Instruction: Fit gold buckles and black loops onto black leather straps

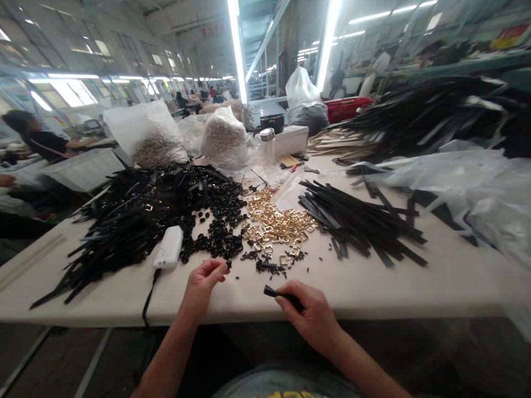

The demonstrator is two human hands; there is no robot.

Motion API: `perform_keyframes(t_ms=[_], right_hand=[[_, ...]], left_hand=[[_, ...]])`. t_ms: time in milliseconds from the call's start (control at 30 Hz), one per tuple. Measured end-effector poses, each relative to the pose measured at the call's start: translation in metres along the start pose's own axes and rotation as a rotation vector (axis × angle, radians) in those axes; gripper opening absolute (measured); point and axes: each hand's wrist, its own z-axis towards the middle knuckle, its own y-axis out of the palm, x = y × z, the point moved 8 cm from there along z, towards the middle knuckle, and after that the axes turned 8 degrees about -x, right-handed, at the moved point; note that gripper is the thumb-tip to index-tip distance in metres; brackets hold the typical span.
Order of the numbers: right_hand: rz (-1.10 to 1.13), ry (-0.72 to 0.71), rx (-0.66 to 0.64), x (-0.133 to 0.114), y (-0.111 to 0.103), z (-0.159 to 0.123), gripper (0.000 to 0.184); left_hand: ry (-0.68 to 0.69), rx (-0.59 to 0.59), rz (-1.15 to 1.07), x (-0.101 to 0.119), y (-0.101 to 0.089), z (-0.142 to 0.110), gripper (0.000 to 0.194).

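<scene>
My left hand is closed in a pinch at the near edge of a pile of small black loops. A small black piece, which looks like one of those loops, shows at its fingertips. My right hand grips a black strap, whose short end sticks out to the left past thumb and finger. Ahead of the hands lie gold buckles in a heap, with tiny black pieces scattered in front. A bundle of flat black straps rests on the right.
A big tangle of black straps with gold buckles covers the left side. Beside it lies a white power bank with a black cord. Bags, a lidded jar and eyeglasses stand or lie behind. Clear plastic sheeting spreads at right.
</scene>
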Motion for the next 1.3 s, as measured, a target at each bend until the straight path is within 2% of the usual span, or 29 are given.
perform_keyframes(t_ms=[67, 133, 233, 333, 467, 600, 733, 867, 1033, 1100, 1233, 1300], right_hand=[[-0.018, -0.057, 0.033, -0.013, 0.000, 0.004, 0.005], [-0.030, -0.104, 0.082, -0.024, -0.001, 0.008, 0.004], [-0.045, -0.144, 0.168, -0.031, -0.004, 0.010, 0.003], [-0.079, -0.155, 0.219, -0.031, -0.008, 0.009, 0.004], [-0.162, -0.201, 0.211, -0.035, -0.008, 0.005, 0.005], [-0.190, -0.287, 0.148, -0.041, -0.007, -0.004, 0.006], [-0.177, -0.316, 0.060, -0.039, -0.002, -0.013, 0.007], [-0.157, -0.301, 0.007, -0.035, 0.001, -0.021, 0.010], [-0.178, -0.366, -0.075, -0.040, 0.008, -0.029, 0.017], [-0.175, -0.341, -0.057, -0.037, 0.009, -0.029, 0.016], [-0.146, -0.237, 0.010, -0.025, 0.010, -0.028, 0.015], [-0.131, -0.215, 0.019, -0.022, 0.011, -0.028, 0.015]], left_hand=[[-0.109, -0.039, -0.286, -0.010, 0.027, -0.014, 0.030], [-0.196, -0.076, -0.474, -0.015, 0.051, -0.026, 0.031], [-0.269, -0.125, -0.629, -0.013, 0.075, -0.039, 0.032], [-0.306, -0.139, -0.681, -0.010, 0.087, -0.045, 0.035], [-0.306, -0.141, -0.662, -0.009, 0.090, -0.045, 0.037], [-0.291, -0.162, -0.611, -0.015, 0.089, -0.047, 0.039], [-0.262, -0.299, -0.472, -0.016, 0.094, -0.054, 0.031], [-0.220, -0.335, -0.324, -0.014, 0.091, -0.060, 0.026], [-0.262, -0.454, -0.282, -0.015, 0.099, -0.068, 0.030], [-0.258, -0.437, -0.252, -0.016, 0.100, -0.069, 0.029], [-0.214, -0.274, -0.194, -0.015, 0.091, -0.070, 0.029], [-0.197, -0.228, -0.185, -0.014, 0.088, -0.070, 0.031]])
